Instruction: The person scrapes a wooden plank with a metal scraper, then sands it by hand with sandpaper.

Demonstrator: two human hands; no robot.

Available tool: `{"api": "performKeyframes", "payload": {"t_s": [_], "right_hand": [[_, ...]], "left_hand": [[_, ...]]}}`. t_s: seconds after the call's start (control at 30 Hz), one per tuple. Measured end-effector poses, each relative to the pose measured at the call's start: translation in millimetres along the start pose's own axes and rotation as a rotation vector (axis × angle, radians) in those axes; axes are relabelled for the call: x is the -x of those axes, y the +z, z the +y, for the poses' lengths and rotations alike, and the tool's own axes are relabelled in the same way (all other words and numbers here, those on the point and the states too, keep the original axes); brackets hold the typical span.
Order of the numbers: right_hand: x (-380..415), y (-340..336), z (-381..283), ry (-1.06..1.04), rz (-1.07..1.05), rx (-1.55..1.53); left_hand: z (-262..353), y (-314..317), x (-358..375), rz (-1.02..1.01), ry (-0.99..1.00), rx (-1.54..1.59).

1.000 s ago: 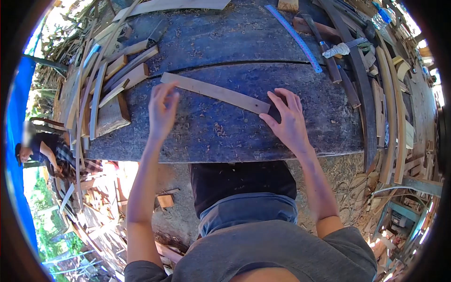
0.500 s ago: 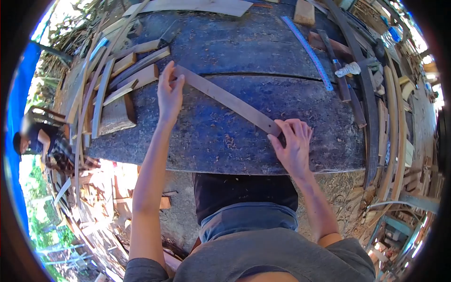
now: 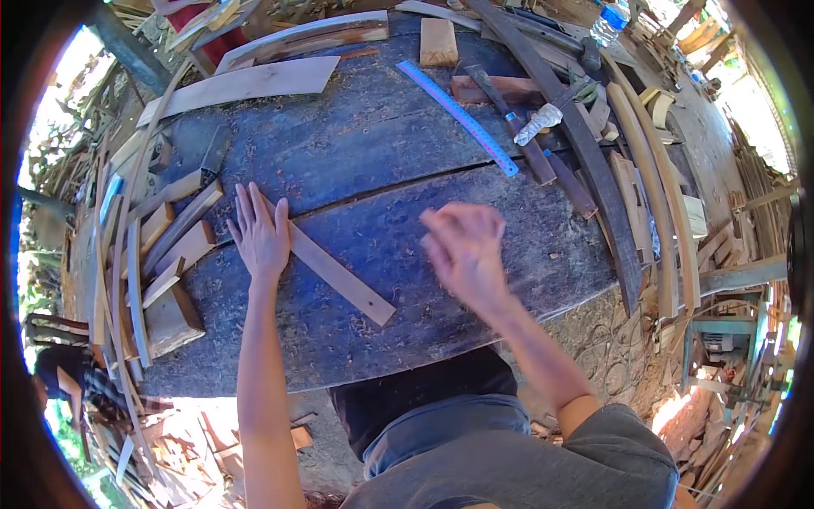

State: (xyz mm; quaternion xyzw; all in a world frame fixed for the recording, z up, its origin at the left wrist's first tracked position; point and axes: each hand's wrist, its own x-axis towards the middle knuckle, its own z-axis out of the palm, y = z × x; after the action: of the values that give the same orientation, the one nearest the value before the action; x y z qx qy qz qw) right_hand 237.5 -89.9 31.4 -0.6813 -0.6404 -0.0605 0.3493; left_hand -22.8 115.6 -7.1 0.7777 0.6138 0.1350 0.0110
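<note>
The broad, dark workbench [image 3: 356,127] carries everything here, shavings scattered over its top. A long dark beam [image 3: 615,216] runs along its right edge; a pale board [image 3: 246,89] lies toward the far left corner. The wooden strip [image 3: 339,273] lies slantwise left of the bench's middle, its bare end pointing toward the near edge. Farther off, right of the middle, is a blue ruler [image 3: 462,119], with a wooden-handled tool [image 3: 534,157] between it and the beam.

Half a second ago the right hand [image 3: 468,242] was at the strip's near end; now it is clear of it — raised over the bench, fingers curled and blurred, so I cannot tell whether they hold anything. The left hand [image 3: 261,233] has come over the far end, fingers straight and spread, thumb across the wood — so only that hand now meets the strip. A small dark spot [image 3: 370,303] shows near the uncovered end.
</note>
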Motion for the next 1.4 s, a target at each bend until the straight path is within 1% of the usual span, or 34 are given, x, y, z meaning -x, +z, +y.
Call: {"api": "performKeyframes", "payload": {"t_s": [0.1, 0.17, 0.2, 0.27, 0.3, 0.37, 0.4, 0.47, 0.5, 0.53, 0.57, 0.6, 0.63, 0.67, 0.7, 0.73, 0.77, 0.8, 0.83, 0.87, 0.9, 0.93, 0.97, 1.03, 1.07, 1.1, 1.13, 1.17, 1.2, 1.23, 1.27, 1.3, 1.33, 1.4], "right_hand": [[-22, -21, 60, 0.102, 0.241, 0.222], [-30, -35, 104, 0.191, 0.306, 0.264], [-34, -38, 120, 0.250, 0.290, 0.307], [-42, -42, 149, 0.362, 0.250, 0.353], [-47, -43, 154, 0.372, 0.256, 0.365], [-63, -41, 164, 0.430, 0.059, 0.406], [-71, -37, 177, 0.429, 0.062, 0.404], [-89, -23, 190, 0.478, 0.087, 0.291], [-95, -25, 188, 0.576, 0.113, 0.180], [-97, -23, 196, 0.576, 0.158, 0.145], [-94, -28, 195, 0.541, 0.229, 0.112], [-92, -34, 185, 0.528, 0.331, -0.016], [-81, -29, 202, 0.460, 0.391, -0.445], [-75, -40, 177, 0.635, 0.434, -0.592], [-61, -40, 179, 0.573, 0.454, -0.682], [-47, -36, 177, 0.432, 0.482, -0.614], [-34, -33, 174, 0.292, 0.519, -0.544], [-25, -39, 157, 0.275, 0.492, -0.565], [-17, -50, 124, 0.484, 0.411, -0.806], [-12, -54, 96, 0.703, 0.321, -1.036], [-10, -51, 80, 0.703, 0.306, -1.044], [-8, -47, 67, 0.750, 0.237, -1.086], [-6, -45, 50, 0.796, 0.173, -1.125], [-11, -39, 13, 0.717, 0.051, -0.954], [-11, -33, 7, 0.655, -0.002, -0.868], [-9, -13, 11, 0.298, 0.053, -0.607], [-9, 5, 15, -0.054, 0.102, -0.335], [-10, 9, 5, -0.027, 0.020, -0.401], [-9, 15, -7, 0.005, -0.060, -0.470], [-11, 20, -11, 0.023, -0.052, -0.468], [-16, 27, -14, 0.033, -0.104, -0.452], [-22, 33, -18, 0.042, -0.160, -0.440], [-28, 36, -23, 0.050, -0.160, -0.444], [-45, 32, -33, 0.103, -0.516, 0.035]], "left_hand": [[-10, 10, -4, 0.040, 0.035, 0.005], [-14, 13, -7, 0.085, 0.104, -0.026], [-18, 12, -9, 0.086, 0.108, -0.025], [-21, 11, -12, 0.078, 0.213, 0.011], [-19, 9, -12, 0.075, 0.228, 0.019], [-18, 0, -16, 0.002, 0.317, 0.043], [-19, -1, -18, 0.004, 0.335, 0.065], [-19, -1, -16, 0.023, 0.329, 0.018], [-19, -2, -13, 0.040, 0.320, -0.024], [-16, 2, -7, 0.116, 0.286, -0.153], [-5, -3, 8, 0.108, 0.123, -0.117], [10, -9, 23, 0.110, -0.043, -0.079], [22, -17, 43, 0.032, -0.144, 0.180], [41, -33, 69, -0.029, -0.154, 0.238], [53, -31, 98, 0.001, -0.072, 0.157], [62, -30, 117, 0.025, 0.011, 0.078], [64, -29, 124, 0.034, -0.034, 0.071], [64, -30, 130, 0.038, 0.045, 0.145], [65, -31, 136, 0.041, 0.135, 0.218], [63, -28, 133, 0.041, 0.116, 0.210], [59, -23, 121, 0.039, 0.206, 0.383], [56, -19, 108, 0.042, 0.302, 0.556], [54, -19, 96, 0.046, 0.298, 0.550], [53, -18, 79, -0.006, 0.339, 0.630], [53, -16, 78, 0.045, 0.293, 0.618], [55, -19, 84, 0.039, 0.299, 0.622], [55, -26, 93, 0.099, 0.222, 0.438], [54, -32, 104, 0.157, 0.149, 0.250], [53, -35, 123, 0.171, 0.115, 0.196], [52, -39, 141, 0.160, 0.132, 0.194], [49, -44, 156, 0.136, 0.108, 0.182], [46, -48, 164, 0.112, 0.079, 0.168], [43, -51, 166, 0.106, 0.082, 0.163], [42, -58, 164, 0.104, 0.011, 0.290]]}}
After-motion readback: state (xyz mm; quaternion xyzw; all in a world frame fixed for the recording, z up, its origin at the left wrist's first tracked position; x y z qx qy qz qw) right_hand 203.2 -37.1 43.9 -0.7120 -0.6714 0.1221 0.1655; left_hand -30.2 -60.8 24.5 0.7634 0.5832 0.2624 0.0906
